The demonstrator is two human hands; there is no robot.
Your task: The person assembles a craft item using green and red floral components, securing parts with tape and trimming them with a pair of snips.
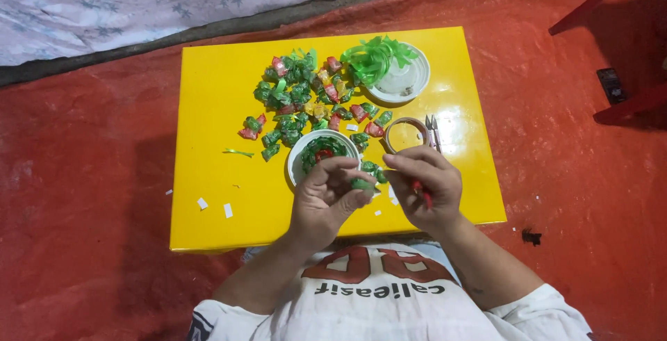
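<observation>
My left hand [326, 191] pinches a small green wrapped piece [361, 184] between thumb and fingers, just in front of the white bowl [297, 162] on the yellow tabletop [215, 195]; the bowl's near rim is hidden behind my fingers. My right hand [420, 184] is curled shut around something red [419, 189], mostly covered by the fingers, so I cannot tell what it is. Beyond lie a heap of green, red and yellow wrapped pieces [299, 98], a tape ring [406, 132] and a white lid [403, 80] holding green ribbon [372, 59]
</observation>
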